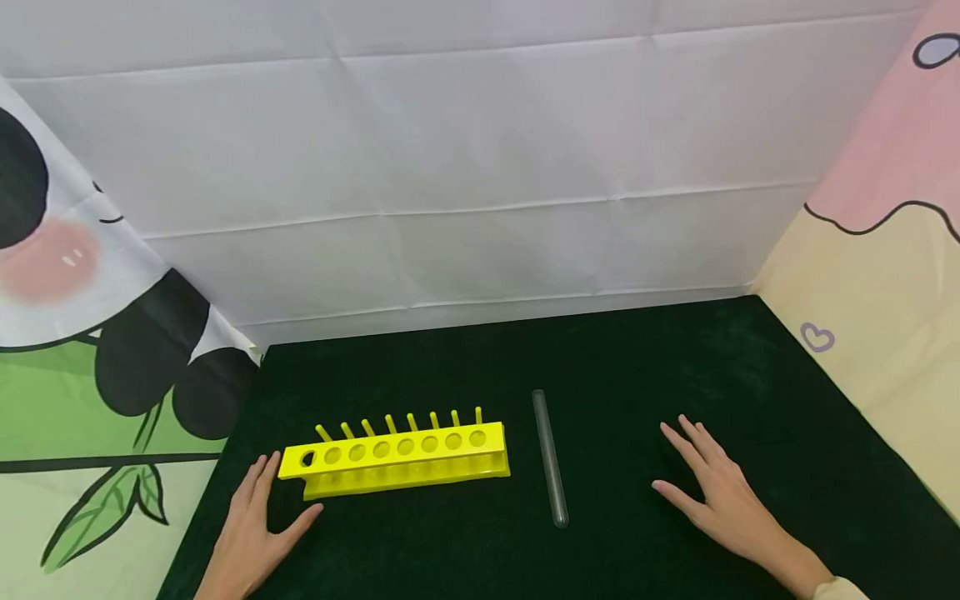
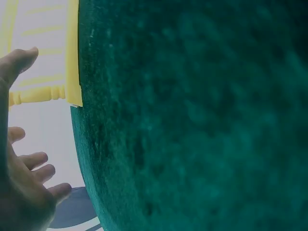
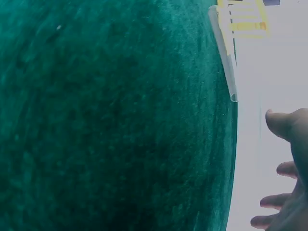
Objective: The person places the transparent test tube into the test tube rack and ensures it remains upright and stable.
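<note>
A yellow test tube rack (image 1: 405, 454) with a row of round holes and several upright pegs behind them stands left of the table's middle. My left hand (image 1: 251, 525) is at the rack's left end, thumb spread from the fingers, holding nothing. In the left wrist view, the thumb (image 2: 21, 62) overlaps the rack (image 2: 72, 57). A clear glass test tube (image 1: 551, 458) lies just right of the rack, its rounded end towards me. Farther right, my right hand (image 1: 720, 500) has its fingers extended and holds nothing. The right wrist view shows that hand (image 3: 288, 192) apart from the test tube (image 3: 224, 55).
Dark green cloth (image 1: 622, 350) covers the table. A creased white sheet (image 1: 480, 167) hangs behind it. Patterned cloths stand at both sides, a panda print (image 1: 60, 283) on the left and a pink and cream one (image 1: 885, 292) on the right.
</note>
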### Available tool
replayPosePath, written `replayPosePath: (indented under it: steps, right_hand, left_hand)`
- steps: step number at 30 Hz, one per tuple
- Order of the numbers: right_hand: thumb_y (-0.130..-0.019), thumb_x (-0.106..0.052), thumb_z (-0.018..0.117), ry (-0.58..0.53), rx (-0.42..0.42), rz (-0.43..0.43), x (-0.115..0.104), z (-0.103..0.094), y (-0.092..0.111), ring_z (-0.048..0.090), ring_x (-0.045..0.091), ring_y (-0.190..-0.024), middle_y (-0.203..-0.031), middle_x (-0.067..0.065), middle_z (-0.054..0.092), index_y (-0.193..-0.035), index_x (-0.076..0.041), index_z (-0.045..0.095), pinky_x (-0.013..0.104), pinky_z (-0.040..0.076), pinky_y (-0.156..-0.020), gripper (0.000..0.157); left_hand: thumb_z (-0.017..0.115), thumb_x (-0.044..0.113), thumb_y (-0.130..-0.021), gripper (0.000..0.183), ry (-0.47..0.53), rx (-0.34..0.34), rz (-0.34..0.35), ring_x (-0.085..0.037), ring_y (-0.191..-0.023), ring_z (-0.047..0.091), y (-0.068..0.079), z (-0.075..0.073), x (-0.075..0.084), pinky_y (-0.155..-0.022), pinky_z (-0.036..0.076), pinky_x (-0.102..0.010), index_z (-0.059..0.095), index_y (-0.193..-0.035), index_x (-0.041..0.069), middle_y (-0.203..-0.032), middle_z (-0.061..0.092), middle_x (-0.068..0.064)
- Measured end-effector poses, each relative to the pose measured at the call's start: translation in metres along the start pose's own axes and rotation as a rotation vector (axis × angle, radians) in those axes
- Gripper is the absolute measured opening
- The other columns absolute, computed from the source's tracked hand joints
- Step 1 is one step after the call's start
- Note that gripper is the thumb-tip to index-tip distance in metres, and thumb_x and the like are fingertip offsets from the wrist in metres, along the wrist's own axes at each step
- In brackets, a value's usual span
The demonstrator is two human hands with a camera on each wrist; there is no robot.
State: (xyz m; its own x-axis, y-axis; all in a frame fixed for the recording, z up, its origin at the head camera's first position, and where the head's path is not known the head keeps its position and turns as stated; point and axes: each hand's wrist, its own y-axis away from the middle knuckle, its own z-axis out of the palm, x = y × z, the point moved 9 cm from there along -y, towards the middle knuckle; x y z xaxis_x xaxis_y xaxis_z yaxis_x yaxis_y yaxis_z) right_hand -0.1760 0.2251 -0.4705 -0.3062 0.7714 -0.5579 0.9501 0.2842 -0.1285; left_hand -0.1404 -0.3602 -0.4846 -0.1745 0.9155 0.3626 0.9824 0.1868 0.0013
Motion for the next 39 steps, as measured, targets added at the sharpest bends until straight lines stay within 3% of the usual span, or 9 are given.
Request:
replayPosePath:
  steps: [6,10,17,22,25,29,32,39]
  right_hand:
    - [-0.088,-0.036,0.067,-0.064,0.032,-0.026,-0.011,-0.007,-0.003,0.03,0.047,-0.129,-0.149,0.018,0.028,-0.148,-0.028,0.03,0.069,0.031,-0.087,0.071]
    - [-0.088,-0.033,0.067,-0.115,0.049,-0.037,-0.018,-0.01,-0.004,0.037,0.042,-0.125,-0.144,0.019,0.035,-0.146,-0.025,0.033,0.065,0.036,-0.087,0.068]
    - [-0.088,-0.029,0.069,-0.128,0.104,-0.034,-0.028,-0.015,-0.002,0.047,0.024,-0.111,-0.131,0.006,0.047,-0.143,-0.023,0.039,0.04,0.05,-0.079,0.063]
    - [-0.088,-0.027,0.068,-0.183,0.093,-0.016,-0.031,-0.013,-0.004,0.05,0.024,-0.107,-0.128,0.007,0.049,-0.141,-0.023,0.041,0.036,0.052,-0.077,0.059]
    - [-0.089,-0.025,0.068,-0.22,0.085,-0.026,-0.035,-0.013,-0.007,0.051,0.022,-0.107,-0.128,0.007,0.049,-0.14,-0.022,0.042,0.036,0.052,-0.076,0.058]
    - [-0.088,-0.019,0.068,-0.253,0.094,-0.061,-0.042,-0.015,-0.012,0.051,0.011,-0.107,-0.127,0.004,0.05,-0.139,-0.021,0.043,0.033,0.052,-0.075,0.057]
    - [-0.088,-0.017,0.068,-0.276,0.095,-0.078,-0.047,-0.015,-0.016,0.051,0.008,-0.107,-0.127,0.004,0.051,-0.139,-0.021,0.043,0.031,0.052,-0.074,0.057]
    - [-0.09,-0.018,0.067,-0.32,0.08,-0.064,-0.051,-0.014,-0.02,0.054,0.02,-0.104,-0.124,0.005,0.052,-0.137,-0.018,0.045,0.028,0.052,-0.073,0.052]
  left_hand:
    - [0.067,0.057,-0.079,0.107,0.174,-0.009,-0.005,-0.051,-0.129,0.022,-0.001,-0.004,0.0,-0.093,0.028,-0.068,0.0,-0.153,0.016,-0.15,0.013,-0.029]
    - [0.072,0.046,-0.08,0.105,0.311,0.019,0.001,-0.045,-0.131,0.027,-0.001,-0.009,0.004,-0.095,0.035,-0.061,0.001,-0.153,0.022,-0.151,0.018,-0.025]
    - [0.071,0.032,-0.086,0.094,0.506,0.057,-0.02,-0.042,-0.132,0.029,0.001,-0.015,0.015,-0.097,0.038,-0.055,0.004,-0.152,0.031,-0.152,0.023,-0.017]
    - [0.066,0.03,-0.089,0.082,0.575,0.073,0.0,-0.036,-0.135,0.03,-0.004,-0.016,0.027,-0.096,0.042,-0.046,0.012,-0.151,0.032,-0.151,0.027,-0.012]
    - [0.064,0.029,-0.092,0.075,0.614,0.074,0.019,-0.036,-0.135,0.029,-0.006,-0.016,0.03,-0.093,0.046,-0.03,0.018,-0.151,0.028,-0.15,0.027,-0.013]
    - [0.059,0.033,-0.094,0.065,0.638,0.079,-0.01,-0.03,-0.131,0.033,-0.01,-0.013,0.027,-0.083,0.039,-0.007,0.026,-0.149,0.022,-0.15,0.027,-0.01]
    - [0.057,0.036,-0.095,0.062,0.656,0.085,-0.046,-0.026,-0.125,0.038,-0.011,-0.011,0.023,-0.081,0.036,-0.006,0.028,-0.147,0.019,-0.148,0.03,-0.008]
    - [0.056,0.037,-0.095,0.059,0.687,0.08,-0.075,-0.016,-0.115,0.04,-0.013,-0.008,0.021,-0.083,0.037,-0.011,0.03,-0.145,0.017,-0.144,0.033,-0.006]
